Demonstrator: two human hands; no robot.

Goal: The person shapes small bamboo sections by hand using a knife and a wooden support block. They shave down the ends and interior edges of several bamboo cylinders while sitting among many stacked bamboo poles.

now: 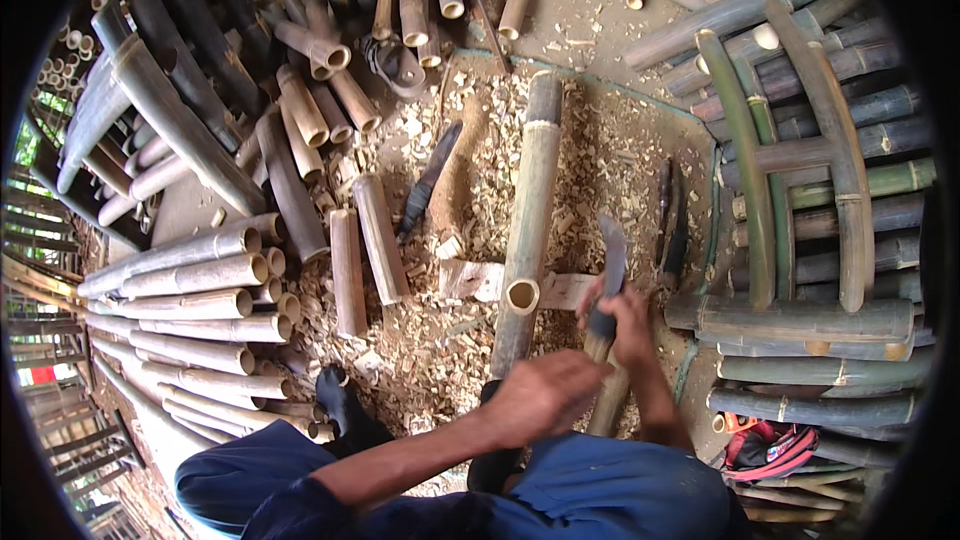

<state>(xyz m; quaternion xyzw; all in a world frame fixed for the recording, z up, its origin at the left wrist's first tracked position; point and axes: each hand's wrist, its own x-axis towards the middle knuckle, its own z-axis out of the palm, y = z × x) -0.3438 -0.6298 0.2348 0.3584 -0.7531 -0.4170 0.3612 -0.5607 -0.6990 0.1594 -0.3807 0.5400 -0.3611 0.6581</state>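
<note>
Pale grey-brown bamboo pole (530, 190) lies left of the right hand (632, 328), long axis running away from the body, crossing 1 flat pale wood block (470, 281). Right fingers wrapped round a curved grey metal knife (614, 252), dark handle, blade pointing away. Left hand (548, 395) nearer the pole's near end; blurred, fingers bent, grip or contact can't be told.
</note>
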